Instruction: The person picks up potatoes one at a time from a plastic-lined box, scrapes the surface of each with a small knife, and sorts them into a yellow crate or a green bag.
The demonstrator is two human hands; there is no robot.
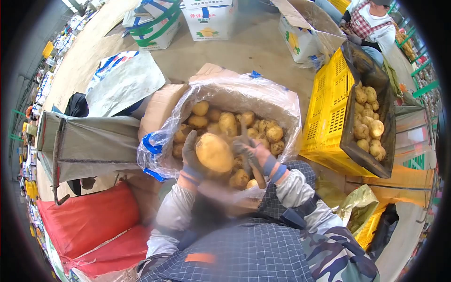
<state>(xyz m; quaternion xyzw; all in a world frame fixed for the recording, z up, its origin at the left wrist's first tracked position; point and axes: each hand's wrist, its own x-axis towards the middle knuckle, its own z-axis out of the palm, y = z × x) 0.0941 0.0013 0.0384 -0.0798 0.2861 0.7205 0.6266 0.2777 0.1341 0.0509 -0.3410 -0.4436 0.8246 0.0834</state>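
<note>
My left hand [190, 157], in a grey glove, grips a large pale yellow potato [214, 153] from its left side, above an open carton [286, 101] lined with clear plastic. Several smaller potatoes [228, 124] lie in the carton, some with dirt on their skins. To the right of the large potato is my right hand [256, 154], also gloved and smeared by motion. A brown, curved, narrow shape shows under its palm; I cannot make out whether the hand holds it.
At right, a yellow crate [327, 101] stands beside a dark-lined container of potatoes [369, 123]. Printed cartons [209, 21] stand ahead, and a person [371, 23] sits at the upper right. Red sacking [94, 221] lies at the lower left, below a grey fabric-sided frame [98, 145].
</note>
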